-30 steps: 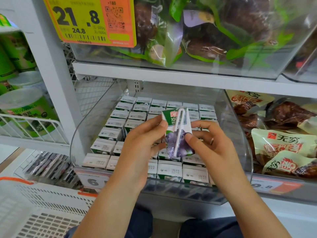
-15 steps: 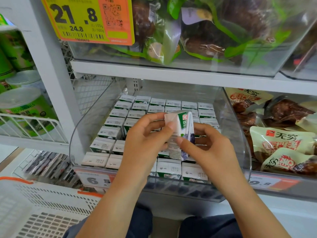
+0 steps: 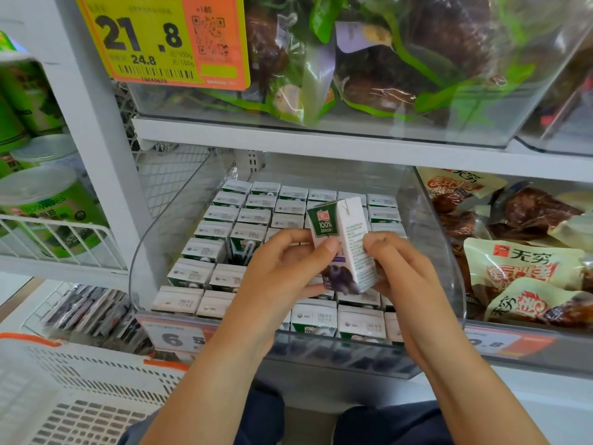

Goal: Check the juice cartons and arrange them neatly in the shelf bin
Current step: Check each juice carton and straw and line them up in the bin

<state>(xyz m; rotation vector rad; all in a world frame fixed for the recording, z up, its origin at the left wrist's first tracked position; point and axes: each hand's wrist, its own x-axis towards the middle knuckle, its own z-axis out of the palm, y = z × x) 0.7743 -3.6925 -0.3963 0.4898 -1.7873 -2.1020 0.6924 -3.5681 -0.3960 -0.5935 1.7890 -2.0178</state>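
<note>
Left hand [image 3: 282, 271] pinches 1 juice carton [image 3: 343, 245] by its left face; right hand [image 3: 404, 274] grips the right face. Carton held upright above packed cartons [image 3: 221, 216] in the shelf bin [image 3: 150, 252]. Risk: re-gripping while turning, carton drops and knocks rows askew. Since 1 s ago: straw side turned away, printed side panel now faces camera.

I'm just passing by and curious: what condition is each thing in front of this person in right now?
Juice carton: upright, lifted above the bin, held by both hands.
Left hand: grips the carton's front and left side.
Right hand: pinches the carton's right side.
Shelf bin: clear, nearly full of cartons standing in rows.
Cartons in bin: upright, tops up, one gap near the left.
Basket: white, nothing visible inside.
</note>
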